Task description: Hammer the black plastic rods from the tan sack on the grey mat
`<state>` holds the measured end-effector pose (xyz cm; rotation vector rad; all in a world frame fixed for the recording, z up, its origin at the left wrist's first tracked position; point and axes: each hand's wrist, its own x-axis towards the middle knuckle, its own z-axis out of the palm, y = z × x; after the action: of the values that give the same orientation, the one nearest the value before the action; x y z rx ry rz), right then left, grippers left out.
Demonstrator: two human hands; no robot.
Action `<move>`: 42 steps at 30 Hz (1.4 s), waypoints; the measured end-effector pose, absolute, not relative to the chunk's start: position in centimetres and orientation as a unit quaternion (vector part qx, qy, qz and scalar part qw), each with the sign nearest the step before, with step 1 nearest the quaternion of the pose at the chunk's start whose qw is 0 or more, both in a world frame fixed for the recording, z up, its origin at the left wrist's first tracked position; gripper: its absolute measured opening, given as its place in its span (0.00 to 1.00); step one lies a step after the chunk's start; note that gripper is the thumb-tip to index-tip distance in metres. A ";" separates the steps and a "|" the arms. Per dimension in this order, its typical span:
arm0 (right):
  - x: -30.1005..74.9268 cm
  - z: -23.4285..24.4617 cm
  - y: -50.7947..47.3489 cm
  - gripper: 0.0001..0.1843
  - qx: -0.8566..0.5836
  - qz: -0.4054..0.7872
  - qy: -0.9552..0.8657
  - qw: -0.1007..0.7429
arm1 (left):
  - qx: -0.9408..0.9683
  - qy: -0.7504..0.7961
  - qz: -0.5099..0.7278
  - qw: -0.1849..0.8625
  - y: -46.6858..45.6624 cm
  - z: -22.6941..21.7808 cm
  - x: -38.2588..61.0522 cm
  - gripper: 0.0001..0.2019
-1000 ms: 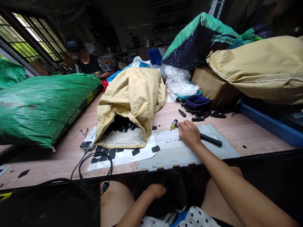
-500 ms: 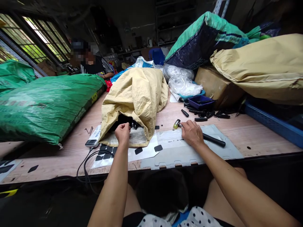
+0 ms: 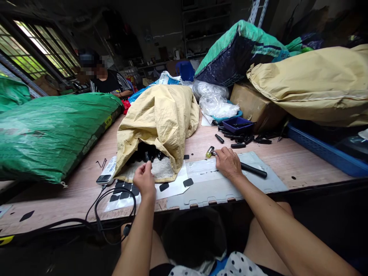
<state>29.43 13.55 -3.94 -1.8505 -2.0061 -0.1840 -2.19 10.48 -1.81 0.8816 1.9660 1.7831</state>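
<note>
My right hand [image 3: 229,163] is closed around a small hammer [image 3: 253,170] with a yellow-tipped metal head and a black handle, low over a grey plastic sheet [image 3: 201,191]. My left hand [image 3: 144,179] is at the mouth of a beige woven sack [image 3: 156,119], its thumb and fingers pinched together. A dark piece shows right at those fingertips; whether it is gripped or lies behind them, I cannot make out. Black parts [image 3: 159,155] fill the sack's shadowed opening. Under the left wrist lies a white sheet with black stickers [image 3: 126,191].
Left of the sack are a white device [image 3: 107,172] with a cable and a bulging green sack [image 3: 57,134]. Black handle-like pieces [image 3: 238,138], a purple tray [image 3: 237,125] and a blue basket [image 3: 324,147] are at right. Across the table sits another person [image 3: 110,82].
My left hand has drawn back from the sack's opening, toward me. My right hand stays on the hammer. The whole view has shifted slightly.
</note>
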 end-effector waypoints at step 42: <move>26.6 -0.4 7.7 0.19 -0.485 0.110 -0.792 0.354 | 0.739 0.553 0.288 0.256 11.2 -2.8 7.5 0.07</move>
<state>26.65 7.65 -0.37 -1.2550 -2.0476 0.2837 7.54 11.23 -2.83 2.0056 1.5022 0.7816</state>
